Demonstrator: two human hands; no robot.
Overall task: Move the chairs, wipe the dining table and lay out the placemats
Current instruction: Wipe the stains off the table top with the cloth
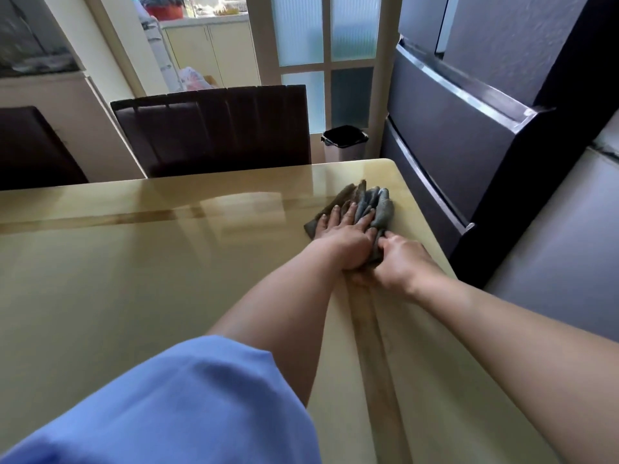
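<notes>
Grey and crumpled, the cloth (378,209) lies on the far right corner of the table (134,279), a glossy pale yellow top with darker brown bands running across it. The left hand (345,239) presses down on the cloth with its fingers straight and spread, palm flat, covering the cloth's left part. The right hand (402,259) sits just beside it on the near right, the two hands touching. Its fingers are curled and its thumb points toward the cloth, pinching the bunched near end of the fabric. Both forearms reach out over the table from the near side, the left one coming out of a blue sleeve (184,396) that fills the near left of the view.

Beyond the far edge of the table stands a dark brown chair (214,128) with a padded, vertically stitched back, close against the table. A second dark chair (30,152) shows at the far left, cut off at the edge of the view. To the right of the first chair, on the floor, stands a small bin (345,144) lined with a black bag, in front of a door (321,45) with frosted glass panes. A tall dark grey refrigerator (452,128) stands along the right side, near the table's right edge. Left of the door an opening shows pale kitchen cabinets — blurred, with their details too soft to tell.
</notes>
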